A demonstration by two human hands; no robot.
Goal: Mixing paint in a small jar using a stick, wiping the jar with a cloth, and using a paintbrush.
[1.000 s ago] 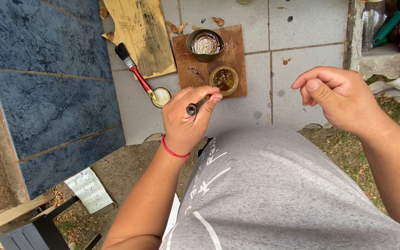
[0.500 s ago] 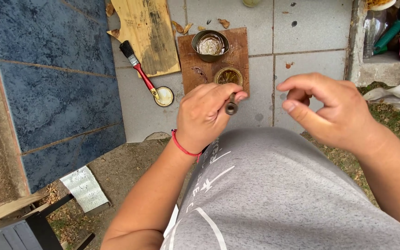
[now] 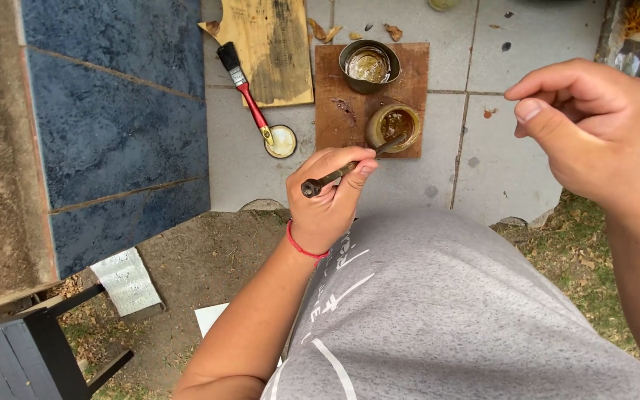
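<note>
My left hand [image 3: 329,194] grips a thin dark brush [image 3: 335,176] by its handle, its far end reaching into a small jar of brownish liquid [image 3: 395,126]. The jar stands on a brown wooden board [image 3: 335,104] beside a metal cup [image 3: 368,65] holding similar liquid. A red thread circles my left wrist. My right hand [image 3: 594,130] hovers at the right, above the tiles, thumb and fingertips pinched loosely together with nothing seen in them.
A red-handled paintbrush [image 3: 246,92] lies by a round lid [image 3: 281,141] on grey tiles. A pale wooden plank [image 3: 275,44] lies at the top. Blue tiles [image 3: 112,133] fill the left. A dark stool [image 3: 31,348] stands at lower left, papers on the dirt.
My left hand has turned the thin brush so its tip now points into the jar. My right hand has moved to the right and higher.
</note>
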